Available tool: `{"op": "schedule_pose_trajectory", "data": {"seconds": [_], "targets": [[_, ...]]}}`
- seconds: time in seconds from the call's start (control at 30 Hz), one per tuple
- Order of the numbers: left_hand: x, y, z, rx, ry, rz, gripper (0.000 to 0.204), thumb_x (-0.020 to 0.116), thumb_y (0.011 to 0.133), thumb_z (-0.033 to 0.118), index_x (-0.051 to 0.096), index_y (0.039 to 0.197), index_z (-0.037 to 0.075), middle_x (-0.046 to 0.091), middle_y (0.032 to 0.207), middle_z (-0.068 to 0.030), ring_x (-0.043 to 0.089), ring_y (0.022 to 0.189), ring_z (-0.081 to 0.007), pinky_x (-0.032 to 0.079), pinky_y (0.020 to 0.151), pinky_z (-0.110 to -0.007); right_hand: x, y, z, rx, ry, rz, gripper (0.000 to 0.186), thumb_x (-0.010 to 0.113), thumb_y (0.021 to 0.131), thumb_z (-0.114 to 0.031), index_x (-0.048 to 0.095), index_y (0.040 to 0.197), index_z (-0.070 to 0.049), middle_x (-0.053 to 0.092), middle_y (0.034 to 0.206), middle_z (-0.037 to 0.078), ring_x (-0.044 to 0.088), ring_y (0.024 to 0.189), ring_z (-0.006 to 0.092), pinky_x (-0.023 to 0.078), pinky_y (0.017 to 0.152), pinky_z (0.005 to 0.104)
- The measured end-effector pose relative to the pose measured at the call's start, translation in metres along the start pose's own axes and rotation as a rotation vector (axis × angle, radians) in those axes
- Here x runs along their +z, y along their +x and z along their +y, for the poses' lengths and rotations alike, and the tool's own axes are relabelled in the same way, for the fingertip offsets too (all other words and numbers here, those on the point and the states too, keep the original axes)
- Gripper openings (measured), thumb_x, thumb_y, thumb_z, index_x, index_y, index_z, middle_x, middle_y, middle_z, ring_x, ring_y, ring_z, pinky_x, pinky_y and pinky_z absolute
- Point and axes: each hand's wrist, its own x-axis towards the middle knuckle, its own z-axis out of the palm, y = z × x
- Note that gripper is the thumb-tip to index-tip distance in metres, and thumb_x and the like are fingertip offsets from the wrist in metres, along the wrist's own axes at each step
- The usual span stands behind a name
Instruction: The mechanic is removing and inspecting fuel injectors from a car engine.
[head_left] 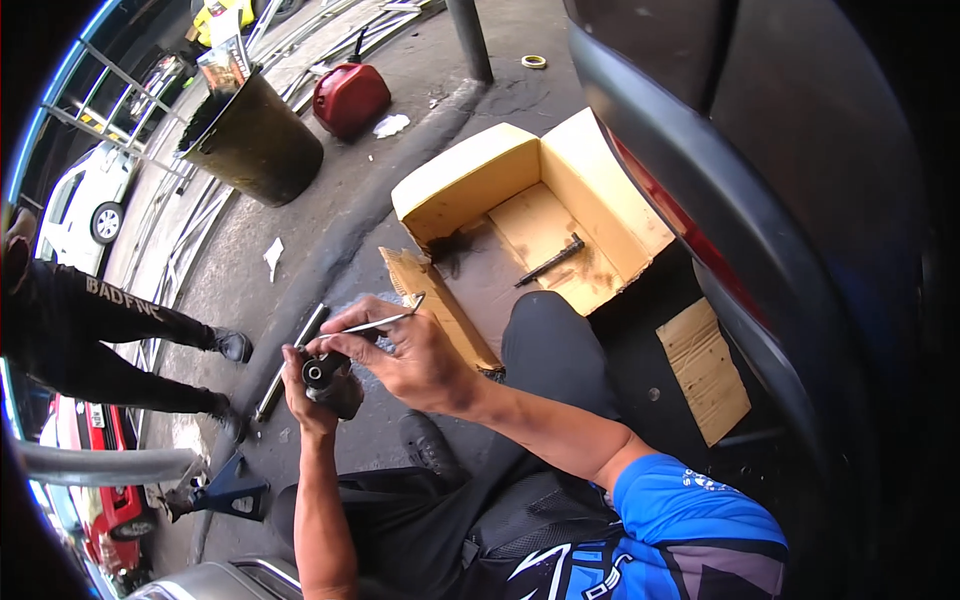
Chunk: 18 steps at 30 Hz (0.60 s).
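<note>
My left hand (312, 412) is wrapped round a dark, greasy cylindrical metal part (343, 394) with a round hole in its end, which points up. Pinched in the fingers of my right hand (428, 366) is a thin metal rod (378, 323) with a bent end. The rod's other end is at the top of the metal part, near my left fingertips; whether it touches the part I cannot tell. Just beyond my hands, a silvery metal tube (290, 362) lies on the ground.
An open cardboard box (470, 200) holds a dark metal bar (549, 262). A vehicle's bumper (700, 150) overhangs at right, near a cardboard piece (703, 370). Farther off are a bin (262, 150), a red fuel can (350, 100) and a standing person (130, 340). A blue stand (232, 490) is at lower left.
</note>
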Motion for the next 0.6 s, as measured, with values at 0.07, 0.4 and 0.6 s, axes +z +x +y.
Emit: {"op": "schedule_pose_trajectory", "data": {"seconds": [0.07,0.4,0.6], "targets": [[0.002,0.002,0.001,-0.021,-0.026,-0.021,0.068,0.034,0.112,0.054,0.073,0.105,-0.001,0.072,0.082,-0.0097,0.068,0.071,-0.0167,0.055,0.063,-0.030,-0.002,0.001,-0.002,0.000,-0.037,0.010,0.012,0.070,0.102,-0.010,0.069,0.109,0.001,0.078,0.099,0.014,0.079,0.096,0.0218,0.060,0.080,0.0334],[0.004,0.005,0.007,0.157,0.323,-0.145,0.075,0.032,0.109,0.064,0.068,0.091,0.001,0.067,0.074,-0.0085,0.061,0.062,-0.0161,0.049,0.059,-0.030,-0.005,-0.006,-0.010,0.215,0.107,-0.028,0.012,0.071,0.102,-0.009,0.071,0.110,0.001,0.075,0.095,0.008,0.072,0.084,0.0092,0.057,0.071,0.0232],[0.006,0.004,0.009,-0.048,0.096,-0.177,0.078,0.026,0.110,0.061,0.066,0.081,0.001,0.064,0.070,-0.0074,0.057,0.062,-0.0158,0.045,0.062,-0.030,-0.004,-0.010,0.000,0.256,0.172,-0.029,0.015,0.068,0.105,-0.014,0.071,0.111,0.000,0.074,0.091,0.006,0.069,0.081,0.0094,0.054,0.070,0.0225]]}}
